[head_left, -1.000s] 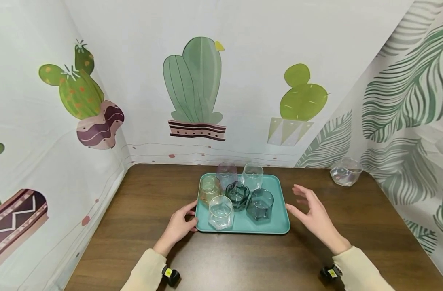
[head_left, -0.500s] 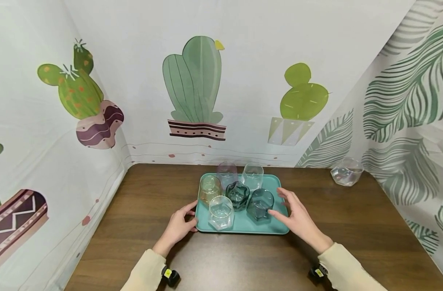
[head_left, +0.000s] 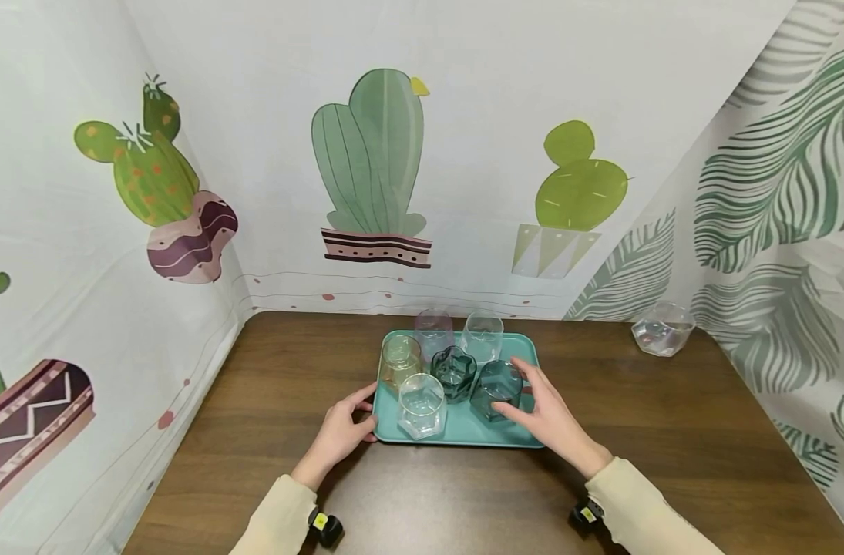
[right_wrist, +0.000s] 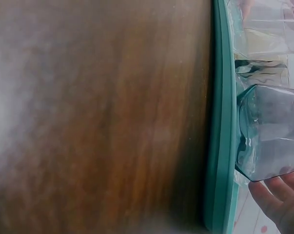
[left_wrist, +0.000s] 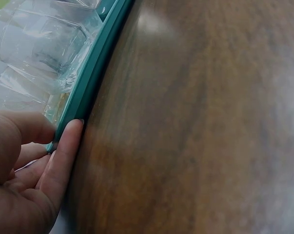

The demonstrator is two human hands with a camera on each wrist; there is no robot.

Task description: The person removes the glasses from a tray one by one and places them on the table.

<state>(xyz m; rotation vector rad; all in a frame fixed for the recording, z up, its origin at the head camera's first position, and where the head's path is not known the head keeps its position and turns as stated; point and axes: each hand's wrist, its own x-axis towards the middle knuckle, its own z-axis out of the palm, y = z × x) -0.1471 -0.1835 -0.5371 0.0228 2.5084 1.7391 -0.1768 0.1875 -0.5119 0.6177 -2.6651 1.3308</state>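
My left hand [head_left: 341, 428] pinches the left rim of a teal tray [head_left: 491, 436], thumb above and fingers along the edge in the left wrist view. On the tray stand several drinking glasses. My right hand [head_left: 549, 416] curls round the right side of a dark grey-blue glass [head_left: 491, 395], thumb in front and fingers behind. In the right wrist view, its fingers [right_wrist: 266, 197] reach the side of this glass near its base; the thumb is hidden there. Left of it is a dark wavy glass [head_left: 452, 376], and nearer the left hand a clear glass [head_left: 422, 408].
An amber glass [head_left: 399, 361], a pinkish glass [head_left: 433, 331] and another clear glass [head_left: 482, 336] stand on the tray too. A clear faceted glass [head_left: 663, 331] sits at the table's far right corner. Printed cloth [head_left: 477, 154] hangs behind the brown wooden table [head_left: 276, 370].
My right hand has moved left from beyond the tray's right edge to the dark grey-blue glass, its thumb now across the front. The left hand and tray have stayed still.
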